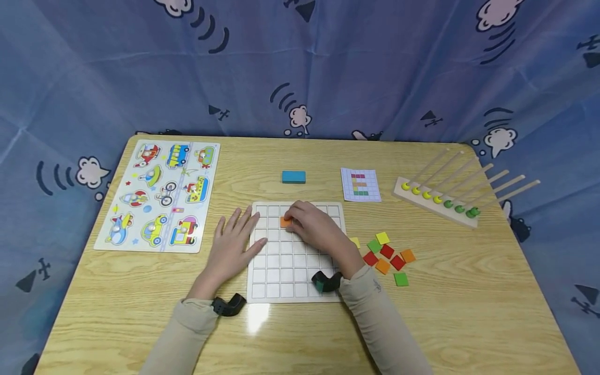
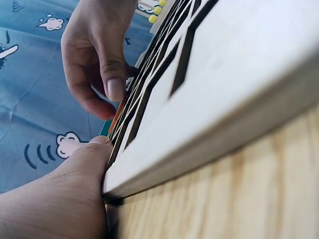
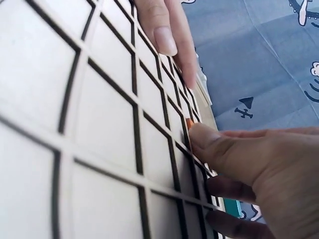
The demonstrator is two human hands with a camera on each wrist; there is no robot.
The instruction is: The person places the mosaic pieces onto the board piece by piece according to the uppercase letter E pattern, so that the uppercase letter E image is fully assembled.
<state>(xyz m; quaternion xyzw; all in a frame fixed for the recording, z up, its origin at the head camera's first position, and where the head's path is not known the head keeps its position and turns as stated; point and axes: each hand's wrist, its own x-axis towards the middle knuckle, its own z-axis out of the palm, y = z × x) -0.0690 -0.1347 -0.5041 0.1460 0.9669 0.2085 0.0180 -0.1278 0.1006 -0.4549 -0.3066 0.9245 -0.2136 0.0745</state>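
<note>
The wooden surface (image 1: 154, 291) is carrying everything, and on it the white grid board (image 1: 286, 276) is lying flat in front of you. Your left grip (image 1: 232, 249) is resting at the board's left edge, fingers apart and holding nothing, with the thumb reaching onto the board; you are probably doing well to be using it as a steady brace. Your right grip (image 1: 315, 226) is closing thumb and fingers together on the orange square tile (image 1: 284, 222), pinching it by its edges over the far left part of the grid. For a clean fit, you should be squaring the tile's sides to the raised ridges, lowering it evenly and easing the pinch only once it is lying level; letting go early could be leaving one corner riding on a ridge. The paper pattern card (image 1: 360, 185) is lying beyond the board to the right, so you should be checking the cell against it. The scattered loose tiles (image 1: 387, 251) are waiting right of the board. The held tile is looking small, thin and plain orange; your fingers are hiding part of it, so you cannot be telling whether it is fully seated.
</note>
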